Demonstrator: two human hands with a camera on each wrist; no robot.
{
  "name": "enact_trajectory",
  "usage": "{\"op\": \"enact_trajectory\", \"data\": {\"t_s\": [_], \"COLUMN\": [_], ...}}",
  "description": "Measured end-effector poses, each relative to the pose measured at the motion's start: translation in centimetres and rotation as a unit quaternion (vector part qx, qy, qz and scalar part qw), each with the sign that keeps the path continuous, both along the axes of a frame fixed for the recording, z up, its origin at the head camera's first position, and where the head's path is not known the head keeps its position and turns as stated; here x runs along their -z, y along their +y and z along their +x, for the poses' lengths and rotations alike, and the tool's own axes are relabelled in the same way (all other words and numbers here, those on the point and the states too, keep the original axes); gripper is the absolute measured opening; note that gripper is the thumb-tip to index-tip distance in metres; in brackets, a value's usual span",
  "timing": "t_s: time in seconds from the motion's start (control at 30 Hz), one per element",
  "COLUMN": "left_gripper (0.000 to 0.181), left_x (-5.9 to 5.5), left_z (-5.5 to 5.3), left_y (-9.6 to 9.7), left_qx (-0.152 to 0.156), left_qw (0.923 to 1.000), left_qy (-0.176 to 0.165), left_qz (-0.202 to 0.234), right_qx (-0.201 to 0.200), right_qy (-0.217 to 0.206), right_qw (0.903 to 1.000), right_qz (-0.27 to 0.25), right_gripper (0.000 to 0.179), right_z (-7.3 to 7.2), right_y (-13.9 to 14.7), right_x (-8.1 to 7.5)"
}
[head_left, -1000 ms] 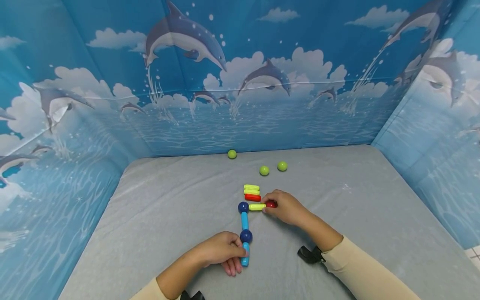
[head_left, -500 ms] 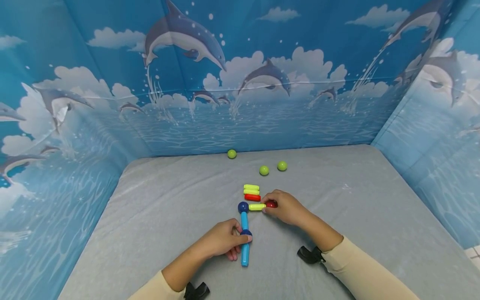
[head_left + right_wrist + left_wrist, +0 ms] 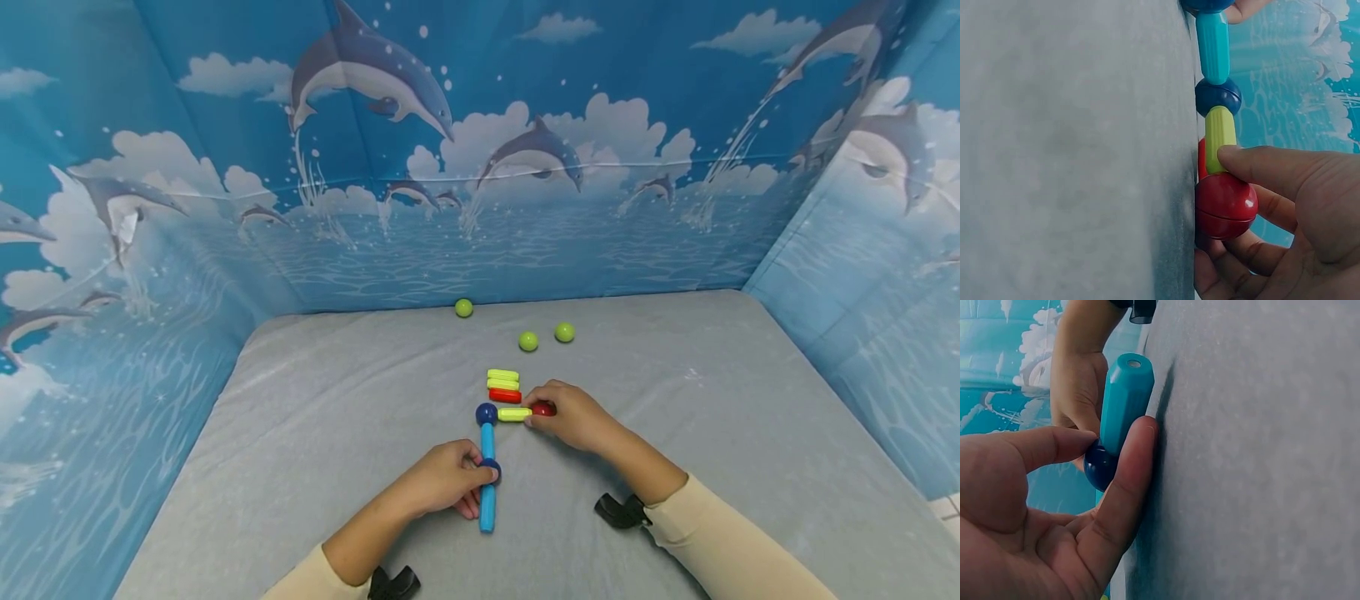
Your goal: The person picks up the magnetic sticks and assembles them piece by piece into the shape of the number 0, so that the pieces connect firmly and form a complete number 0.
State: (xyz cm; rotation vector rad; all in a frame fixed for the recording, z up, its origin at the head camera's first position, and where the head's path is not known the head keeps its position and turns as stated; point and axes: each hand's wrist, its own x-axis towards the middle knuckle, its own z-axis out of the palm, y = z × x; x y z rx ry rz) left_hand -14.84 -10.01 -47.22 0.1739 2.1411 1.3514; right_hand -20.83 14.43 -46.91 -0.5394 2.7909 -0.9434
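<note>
Magnetic building rods and balls form an L on the grey cloth. My left hand [image 3: 450, 479] pinches the nearer dark blue ball [image 3: 1100, 466] between thumb and fingers. From that ball a light blue rod [image 3: 1125, 400] points towards me, with a metal disc at its free end. Another light blue rod [image 3: 1213, 47] runs on to the far dark blue ball [image 3: 487, 414]. Off that corner a yellow rod [image 3: 1219, 134] leads right to a red ball [image 3: 1226, 205]. My right hand [image 3: 573, 415] has its thumb on the yellow rod's end and its fingers curled behind the red ball.
Two yellow rods [image 3: 503, 375] and a red rod [image 3: 505, 396] lie side by side just beyond the L. Farther back are several green balls [image 3: 528, 341]. A dolphin-print curtain [image 3: 480, 225] walls off the back and sides of the grey surface [image 3: 337, 375].
My left hand has moved away from me, from the near light blue rod to the nearer dark blue ball. That ball and rod have just shifted slightly left. My right hand stays put.
</note>
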Motion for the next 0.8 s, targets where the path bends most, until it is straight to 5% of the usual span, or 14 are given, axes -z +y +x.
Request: {"op": "enact_trajectory", "data": {"t_s": [0.47,0.8], "left_gripper": [0.026,0.027], "left_x": [-0.1,0.2], "left_z": [0.2,0.0], "left_y": [0.0,-0.1], "left_qx": [-0.006,0.009], "left_qw": [1.0,0.9999], "left_qy": [-0.003,-0.008], "left_qz": [-0.005,0.004], "right_qx": [0.007,0.034], "right_qy": [-0.004,0.003], "right_qw": [1.0,0.998], "right_qz": [0.0,-0.054], "right_gripper": [0.023,0.035], "right_z": [-0.2,-1.5], "right_y": [0.0,0.5], "right_x": [0.0,-1.0]}}
